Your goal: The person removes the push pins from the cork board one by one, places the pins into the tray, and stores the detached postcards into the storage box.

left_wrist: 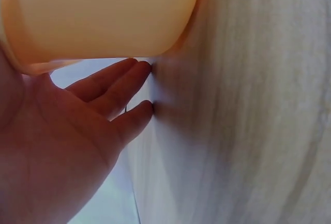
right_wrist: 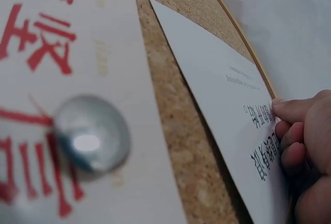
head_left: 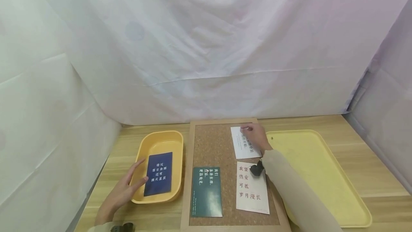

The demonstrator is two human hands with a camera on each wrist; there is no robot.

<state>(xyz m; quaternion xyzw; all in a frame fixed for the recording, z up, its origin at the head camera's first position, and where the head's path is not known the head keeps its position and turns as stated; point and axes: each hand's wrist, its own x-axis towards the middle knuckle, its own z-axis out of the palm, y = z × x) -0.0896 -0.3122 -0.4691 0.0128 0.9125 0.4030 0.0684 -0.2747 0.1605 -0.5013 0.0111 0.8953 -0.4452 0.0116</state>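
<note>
My right hand [head_left: 255, 135] is at the upper edge of a white card [head_left: 239, 146] with black characters. In the right wrist view the fingertips [right_wrist: 282, 111] pinch that edge, and the card's near edge stands slightly off the cork board [right_wrist: 191, 146]. Below it lies a pale card with red characters [head_left: 251, 192]; a shiny round pin head [right_wrist: 93, 133] sits on it. My left hand [head_left: 120, 192] rests at the left rim of a yellow-orange tub [head_left: 141, 198], thumb and index finger over the rim. The other fingers [left_wrist: 121, 89] extend beside its outer wall.
A dark blue card [head_left: 158, 185] lies in the tub. On the board's lower left is a green card [head_left: 206, 203]. To the right stands a pale yellow tray [head_left: 322, 174], partly under my right sleeve. White cloth [head_left: 209, 46] hangs behind the wooden table [head_left: 125, 142].
</note>
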